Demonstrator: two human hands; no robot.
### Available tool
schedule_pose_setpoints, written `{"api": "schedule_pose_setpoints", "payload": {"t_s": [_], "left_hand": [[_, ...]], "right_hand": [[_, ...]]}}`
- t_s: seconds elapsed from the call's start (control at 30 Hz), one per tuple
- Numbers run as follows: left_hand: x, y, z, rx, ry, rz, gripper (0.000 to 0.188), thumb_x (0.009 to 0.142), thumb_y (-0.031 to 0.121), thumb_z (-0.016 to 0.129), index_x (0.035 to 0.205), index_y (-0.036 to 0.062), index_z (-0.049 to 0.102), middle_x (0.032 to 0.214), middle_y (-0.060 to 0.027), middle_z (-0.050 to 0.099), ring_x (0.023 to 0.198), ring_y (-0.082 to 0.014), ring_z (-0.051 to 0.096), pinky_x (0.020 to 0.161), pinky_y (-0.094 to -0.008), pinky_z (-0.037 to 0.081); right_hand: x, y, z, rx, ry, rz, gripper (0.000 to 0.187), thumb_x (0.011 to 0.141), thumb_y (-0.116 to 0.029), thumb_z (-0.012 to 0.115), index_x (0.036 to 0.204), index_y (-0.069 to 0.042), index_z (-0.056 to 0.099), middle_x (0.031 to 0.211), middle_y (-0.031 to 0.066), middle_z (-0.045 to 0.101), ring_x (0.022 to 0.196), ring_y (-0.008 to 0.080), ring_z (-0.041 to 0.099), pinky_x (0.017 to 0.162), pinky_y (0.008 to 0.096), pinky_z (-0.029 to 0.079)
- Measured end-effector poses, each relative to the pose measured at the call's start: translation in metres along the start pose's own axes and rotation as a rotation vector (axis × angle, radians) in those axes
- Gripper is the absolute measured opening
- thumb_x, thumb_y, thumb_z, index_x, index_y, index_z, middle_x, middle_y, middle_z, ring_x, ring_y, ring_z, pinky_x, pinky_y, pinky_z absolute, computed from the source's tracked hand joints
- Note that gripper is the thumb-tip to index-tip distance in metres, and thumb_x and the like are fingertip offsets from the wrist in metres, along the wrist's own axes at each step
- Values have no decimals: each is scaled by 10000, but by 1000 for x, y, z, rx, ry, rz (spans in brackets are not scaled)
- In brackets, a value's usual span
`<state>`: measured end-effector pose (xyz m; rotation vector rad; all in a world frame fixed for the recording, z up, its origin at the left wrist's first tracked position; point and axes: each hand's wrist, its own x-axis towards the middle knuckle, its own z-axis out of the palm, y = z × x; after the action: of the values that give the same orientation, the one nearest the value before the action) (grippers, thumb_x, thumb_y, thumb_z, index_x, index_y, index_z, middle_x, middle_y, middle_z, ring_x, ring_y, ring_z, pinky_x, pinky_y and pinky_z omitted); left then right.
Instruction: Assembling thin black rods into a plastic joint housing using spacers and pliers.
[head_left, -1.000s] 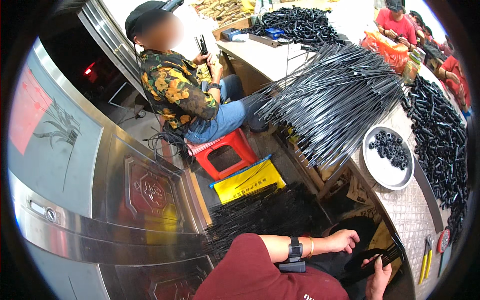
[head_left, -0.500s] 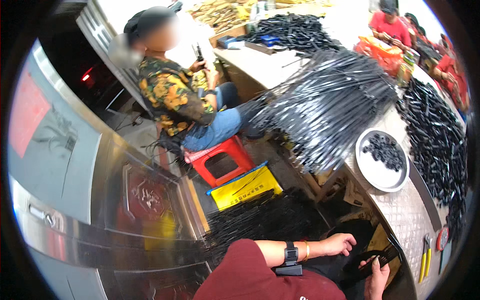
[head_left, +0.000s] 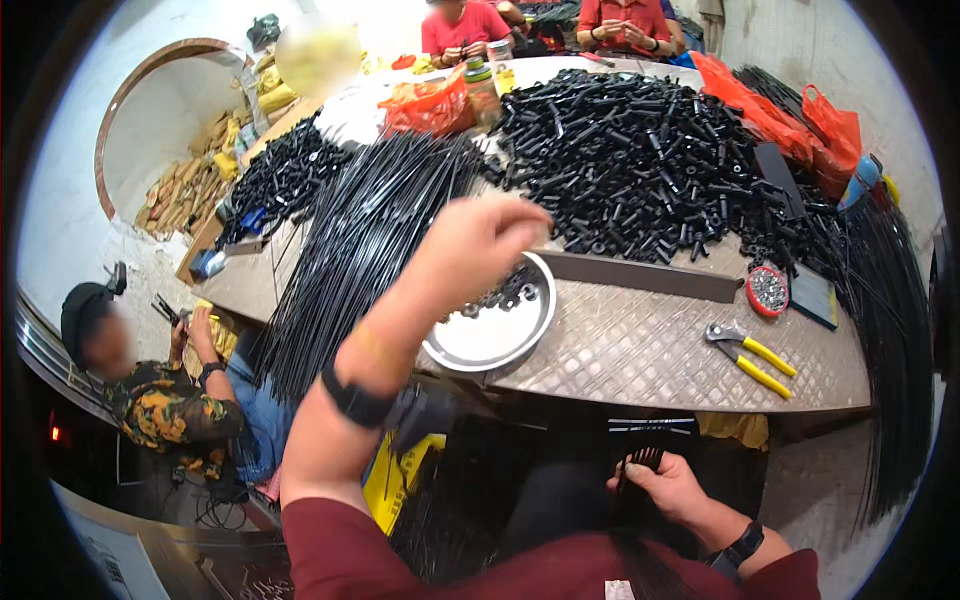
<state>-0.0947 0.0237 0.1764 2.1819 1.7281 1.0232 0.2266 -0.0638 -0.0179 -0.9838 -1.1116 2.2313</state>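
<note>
My left hand (head_left: 475, 245) is raised over a round white metal plate (head_left: 470, 352) at the table's near edge. Its fingers bend downward, but motion smears them and I cannot see whether they hold anything. Small black rings (head_left: 518, 290) lie in the plate, partly hidden behind my hand. Low at the right, in front of my body, my right hand (head_left: 672, 490) is closed round a bundle of thin black rods (head_left: 645, 459). The rod tips stick up in a row above my thumb, and their lower ends trail toward my lap.
Long black rods (head_left: 350, 220) are heaped left of the plate. Behind a dark bar (head_left: 640, 277) lies a big pile of short black tubes (head_left: 630, 160). Yellow-handled pliers (head_left: 752, 362) and a red round tub (head_left: 767, 291) sit at right. A person (head_left: 165, 400) sits at left; others work across the table.
The view has swung to the right toward the table. My left hand has risen from near my lap to above the plate. My right hand still grips the rods.
</note>
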Motion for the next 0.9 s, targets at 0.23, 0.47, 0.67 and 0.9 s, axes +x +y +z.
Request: {"api": "schedule_pose_setpoints", "payload": {"t_s": [0.23, 0.47, 0.67, 0.9], "left_hand": [[136, -114, 90, 535, 36, -122, 187, 809, 162, 566, 936, 105, 690, 902, -147, 672, 884, -312, 639, 798, -406, 504], [162, -153, 122, 730, -132, -170, 179, 780, 69, 528, 908, 55, 653, 925, -175, 653, 897, -325, 634, 797, -426, 505], [145, -124, 84, 495, 36, -219, 160, 745, 74, 547, 881, 1, 591, 887, -229, 615, 878, -386, 601, 797, -441, 481], [96, -134, 93, 306, -317, -256, 353, 624, 233, 747, 895, 23, 663, 855, -174, 670, 842, -315, 645, 777, -372, 502]], "right_hand": [[0, -1, -23, 85, -12, -7, 144, 919, -97, 570, 1013, 5, 609, 925, 81, 658, 880, 167, 644, 815, 301, 513], [9, -3, -40, 28, -78, -35, 134, 915, -80, 572, 1008, 6, 616, 941, 62, 655, 901, 160, 641, 824, 287, 505], [12, -1, -44, 94, -110, -29, 130, 910, -65, 576, 1006, 11, 620, 939, 58, 653, 901, 163, 643, 819, 282, 506], [14, 0, -40, 29, -145, -8, 143, 916, -81, 568, 1020, 7, 612, 974, 82, 643, 938, 223, 642, 865, 347, 492]]}}
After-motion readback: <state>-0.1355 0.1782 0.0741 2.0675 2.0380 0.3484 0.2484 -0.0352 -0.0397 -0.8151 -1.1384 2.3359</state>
